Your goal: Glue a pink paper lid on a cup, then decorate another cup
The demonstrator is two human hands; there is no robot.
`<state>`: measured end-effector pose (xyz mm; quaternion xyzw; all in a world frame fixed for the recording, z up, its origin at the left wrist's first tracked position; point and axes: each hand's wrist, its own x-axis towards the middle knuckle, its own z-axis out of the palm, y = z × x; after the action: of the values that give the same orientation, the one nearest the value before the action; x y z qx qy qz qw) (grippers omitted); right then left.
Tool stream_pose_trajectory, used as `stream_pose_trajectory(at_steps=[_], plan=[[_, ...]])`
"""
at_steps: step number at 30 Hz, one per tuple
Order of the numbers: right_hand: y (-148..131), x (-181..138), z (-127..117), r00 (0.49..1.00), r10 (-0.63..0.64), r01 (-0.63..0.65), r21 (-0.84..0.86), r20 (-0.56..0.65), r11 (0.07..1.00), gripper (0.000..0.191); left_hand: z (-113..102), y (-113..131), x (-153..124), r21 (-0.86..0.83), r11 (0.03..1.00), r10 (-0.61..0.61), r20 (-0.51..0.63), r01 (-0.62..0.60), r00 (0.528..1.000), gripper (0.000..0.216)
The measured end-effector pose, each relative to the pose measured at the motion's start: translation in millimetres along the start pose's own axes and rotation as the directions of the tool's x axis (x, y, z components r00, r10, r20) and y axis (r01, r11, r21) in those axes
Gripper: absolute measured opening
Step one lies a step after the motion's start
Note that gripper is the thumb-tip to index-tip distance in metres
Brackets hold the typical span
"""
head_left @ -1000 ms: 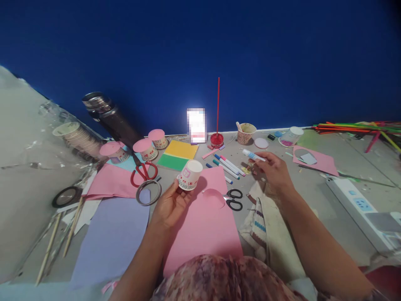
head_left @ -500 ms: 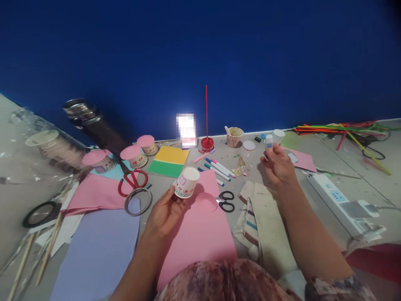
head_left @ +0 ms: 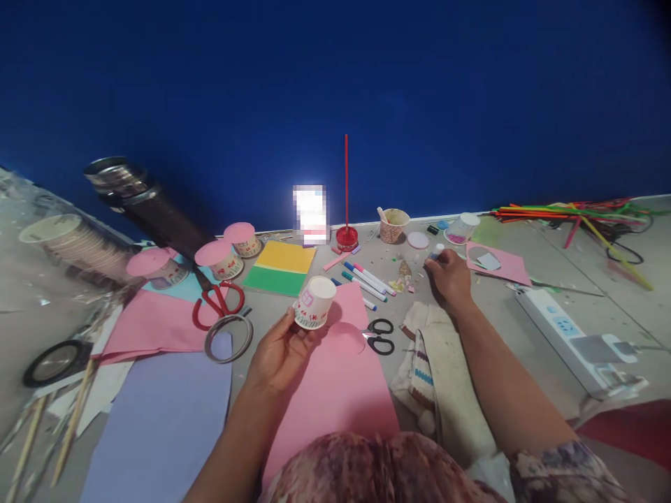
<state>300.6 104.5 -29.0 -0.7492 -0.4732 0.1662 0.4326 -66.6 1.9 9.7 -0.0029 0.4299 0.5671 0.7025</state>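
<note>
My left hand (head_left: 277, 349) is closed round a small white paper cup (head_left: 314, 302) with a red printed pattern, held upside down above a pink paper sheet (head_left: 335, 384). A round hole is cut in that sheet beside black scissors (head_left: 381, 337). My right hand (head_left: 448, 276) is low on the grey table with its fingers curled round a small white glue tube (head_left: 435, 250), of which only the tip shows. Coloured marker pens (head_left: 367, 279) lie between the two hands.
Three cups with pink lids (head_left: 220, 257), red scissors (head_left: 212, 302), a tape ring (head_left: 228, 337) and a lilac sheet (head_left: 157, 419) are on the left. A dark flask (head_left: 141, 202) lies behind them. A cloth (head_left: 435, 363), power strip (head_left: 566, 328) and coloured sticks (head_left: 576, 213) are on the right.
My right hand has dropped from a raised position down to the table, still round the glue tube. The left hand keeps the cup in nearly the same place.
</note>
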Motion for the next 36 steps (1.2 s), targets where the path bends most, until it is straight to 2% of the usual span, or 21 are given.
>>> stream_pose_trajectory(at_steps=[3, 7, 11, 12, 14, 15, 16, 17, 18, 19, 20, 21, 22, 24, 28, 31, 32, 34, 36], plan=[[1, 1, 2, 1.000, -0.005, 0.005, -0.162, -0.002, 0.987, 0.028, 4, -1, 1, -0.023, 1.000, 0.002, -0.027, -0.003, 1.000, 0.016], [0, 2, 2, 1.000, 0.012, -0.006, -0.285, 0.020, 0.959, 0.030, 11, -1, -2, -0.047, 0.999, -0.011, -0.049, 0.009, 0.999, 0.020], [-7, -5, -19, 0.999, 0.028, -0.013, -0.342, 0.042, 0.940, 0.050, 9, 0, -4, -0.088, 0.996, -0.011, -0.065, 0.005, 0.998, 0.023], [-12, -9, -27, 0.999, 0.026, -0.008, -0.364, 0.044, 0.932, 0.049, 8, 1, -4, -0.095, 0.996, -0.003, -0.060, -0.003, 0.998, 0.025], [-25, -25, -41, 0.999, -0.019, 0.036, -0.404, 0.046, 0.914, 0.021, 6, 2, -3, -0.102, 0.995, 0.008, -0.051, -0.014, 0.999, 0.027], [-35, -36, -45, 0.994, -0.042, 0.077, -0.379, 0.100, 0.922, 0.014, 6, 2, -2, -0.104, 0.994, 0.010, -0.051, -0.015, 0.999, 0.027], [-45, -49, -46, 0.985, -0.066, 0.117, -0.340, 0.156, 0.933, 0.014, 7, 2, -2, -0.105, 0.994, 0.010, -0.053, -0.016, 0.999, 0.028], [-57, -63, -44, 0.961, -0.099, 0.172, -0.280, 0.257, 0.944, 0.015, 8, 2, -2, -0.103, 0.995, 0.011, -0.054, -0.016, 0.998, 0.028], [-69, -78, -39, 0.916, -0.137, 0.228, -0.208, 0.378, 0.951, 0.015, 9, 1, -2, -0.100, 0.995, 0.011, -0.053, -0.017, 0.999, 0.028], [-80, -92, -33, 0.815, -0.178, 0.286, -0.115, 0.551, 0.951, 0.016, 11, 1, -3, -0.095, 0.995, 0.014, -0.053, -0.019, 0.999, 0.029], [-90, -105, -26, 0.715, -0.219, 0.339, -0.054, 0.664, 0.939, 0.017, 13, 1, -5, -0.092, 0.995, 0.020, -0.056, -0.025, 0.998, 0.029], [-99, -116, -18, 0.649, -0.242, 0.397, -0.050, 0.721, 0.916, 0.016, 14, 1, -7, -0.087, 0.996, 0.025, -0.061, -0.030, 0.998, 0.029], [-106, -126, -11, 0.614, -0.238, 0.448, -0.084, 0.752, 0.890, 0.014, 15, 1, -9, -0.081, 0.996, 0.030, -0.065, -0.035, 0.997, 0.030], [-112, -137, -1, 0.589, -0.217, 0.521, -0.160, 0.778, 0.838, 0.015, 14, 3, -15, -0.070, 0.996, 0.041, -0.079, -0.047, 0.996, 0.030], [-109, -144, 9, 0.593, -0.197, 0.598, -0.263, 0.781, 0.757, 0.017, 6, 6, -24, -0.068, 0.996, 0.053, -0.096, -0.059, 0.994, 0.029], [-106, -142, 12, 0.636, -0.203, 0.591, -0.302, 0.744, 0.748, 0.019, -1, 3, -28, -0.070, 0.997, 0.037, -0.085, -0.043, 0.996, 0.030], [-107, -140, 12, 0.670, -0.201, 0.574, -0.329, 0.714, 0.750, 0.021, -3, 0, -30, -0.067, 0.997, 0.031, -0.069, -0.035, 0.997, 0.031], [-109, -133, 12, 0.773, -0.232, 0.527, -0.394, 0.591, 0.753, 0.022, -5, -7, -32, -0.045, 0.999, 0.018, -0.026, -0.019, 1.000, 0.031], [-112, -127, 11, 0.845, -0.351, 0.510, -0.412, 0.403, 0.755, 0.022, -5, -16, -32, 0.001, 1.000, -0.008, 0.018, 0.008, 1.000, 0.027]])
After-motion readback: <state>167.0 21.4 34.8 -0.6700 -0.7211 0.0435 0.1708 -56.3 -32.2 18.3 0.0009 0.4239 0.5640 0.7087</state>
